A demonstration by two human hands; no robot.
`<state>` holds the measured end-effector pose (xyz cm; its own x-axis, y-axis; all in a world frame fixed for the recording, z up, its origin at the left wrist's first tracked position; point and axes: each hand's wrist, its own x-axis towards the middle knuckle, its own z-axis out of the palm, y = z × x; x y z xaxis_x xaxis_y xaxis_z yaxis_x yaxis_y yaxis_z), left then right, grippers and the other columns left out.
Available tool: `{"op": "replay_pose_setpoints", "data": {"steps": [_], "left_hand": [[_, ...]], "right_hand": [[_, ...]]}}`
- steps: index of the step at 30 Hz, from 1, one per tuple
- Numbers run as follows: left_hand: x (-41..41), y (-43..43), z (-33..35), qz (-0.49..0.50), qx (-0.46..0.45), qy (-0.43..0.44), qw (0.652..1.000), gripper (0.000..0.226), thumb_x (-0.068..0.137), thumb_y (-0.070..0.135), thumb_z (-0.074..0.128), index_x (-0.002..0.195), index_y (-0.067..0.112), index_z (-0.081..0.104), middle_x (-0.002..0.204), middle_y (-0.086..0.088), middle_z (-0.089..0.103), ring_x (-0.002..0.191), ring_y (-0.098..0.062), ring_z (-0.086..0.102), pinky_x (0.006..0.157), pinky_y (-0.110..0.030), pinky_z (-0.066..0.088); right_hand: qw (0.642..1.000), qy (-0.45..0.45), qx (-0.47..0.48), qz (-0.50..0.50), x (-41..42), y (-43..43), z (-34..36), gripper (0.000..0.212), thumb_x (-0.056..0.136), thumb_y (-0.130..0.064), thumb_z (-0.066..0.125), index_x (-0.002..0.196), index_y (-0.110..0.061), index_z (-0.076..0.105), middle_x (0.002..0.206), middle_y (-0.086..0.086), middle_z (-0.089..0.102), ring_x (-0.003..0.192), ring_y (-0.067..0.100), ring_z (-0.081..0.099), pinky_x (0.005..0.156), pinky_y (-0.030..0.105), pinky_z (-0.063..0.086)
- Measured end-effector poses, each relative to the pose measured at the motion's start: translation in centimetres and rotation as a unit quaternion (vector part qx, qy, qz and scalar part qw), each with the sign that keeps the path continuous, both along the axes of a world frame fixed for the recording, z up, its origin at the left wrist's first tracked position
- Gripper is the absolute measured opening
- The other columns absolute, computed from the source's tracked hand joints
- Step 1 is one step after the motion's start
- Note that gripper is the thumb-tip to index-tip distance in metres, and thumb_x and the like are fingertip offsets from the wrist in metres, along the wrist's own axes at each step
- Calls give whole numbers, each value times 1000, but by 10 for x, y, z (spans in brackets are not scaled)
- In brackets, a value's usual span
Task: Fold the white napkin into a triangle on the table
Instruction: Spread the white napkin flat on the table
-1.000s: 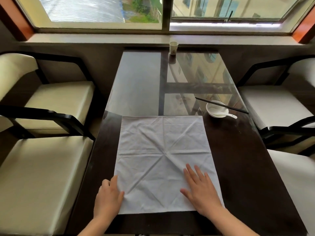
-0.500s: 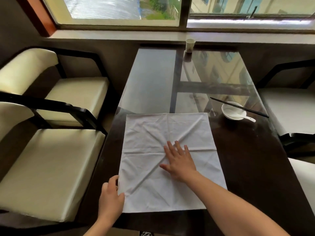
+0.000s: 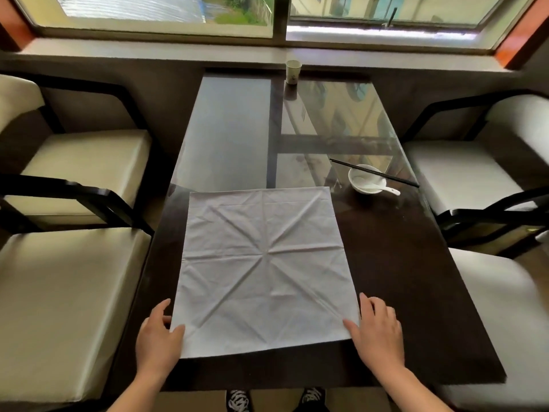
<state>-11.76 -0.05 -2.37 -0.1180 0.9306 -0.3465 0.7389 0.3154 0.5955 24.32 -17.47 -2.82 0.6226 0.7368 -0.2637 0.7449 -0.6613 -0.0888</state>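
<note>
The left hand [image 3: 159, 337] pinches the near-left corner of the white napkin [image 3: 264, 269] with its thumb on top, while the right hand [image 3: 375, 330] lies open and flat at the near-right corner, thumb on the cloth. The creased square lies unfolded on the dark, glossy table [image 3: 401, 278], edges roughly square to it. Beyond its far-right corner sit a white bowl [image 3: 364, 181] with a spoon [image 3: 386, 189] and 2 black chopsticks [image 3: 398, 178] across its rim, and a paper cup [image 3: 293, 72] stands at the far edge.
</note>
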Motion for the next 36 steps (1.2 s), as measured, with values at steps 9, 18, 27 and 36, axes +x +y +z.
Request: {"op": "replay_pose_setpoints", "data": {"steps": [9, 18, 27, 36], "left_hand": [[-11, -9, 1, 13, -19, 9, 1000, 57, 83, 12, 70, 136, 20, 52, 79, 0, 64, 73, -17, 60, 60, -35, 43], [-21, -15, 1, 17, -1, -4, 1000, 27, 85, 10, 68, 106, 26, 61, 79, -1, 63, 69, -19, 60, 55, -32, 43], [-36, -16, -16, 42, -21, -115, 992, 18, 88, 9, 70, 85, 26, 74, 92, -2, 72, 81, -22, 68, 71, -49, 61], [-41, -23, 2, 6, -48, -228, 972, 57, 73, -19, 57, 100, 27, 78, 104, 10, 73, 93, -11, 69, 67, -22, 55]], "right_hand": [[980, 157, 31, -121, -5, -8, 15, 57, 93, -32, 64, 143, -21, 39, 90, -3, 69, 89, 20, 66, 78, 38, 52], [861, 353, 222, -292, -1, -8, 15, 33, 83, 8, 61, 101, -18, 63, 79, 10, 61, 63, 22, 69, 77, 47, 58], [813, 428, 248, -308, 16, -18, 6, 17, 90, 0, 67, 96, -15, 74, 100, 9, 71, 79, 25, 72, 69, 32, 60], [860, 391, 227, -236, 21, -34, 9, 46, 86, 13, 62, 111, -23, 75, 106, -8, 72, 90, 9, 73, 83, 23, 53]]}}
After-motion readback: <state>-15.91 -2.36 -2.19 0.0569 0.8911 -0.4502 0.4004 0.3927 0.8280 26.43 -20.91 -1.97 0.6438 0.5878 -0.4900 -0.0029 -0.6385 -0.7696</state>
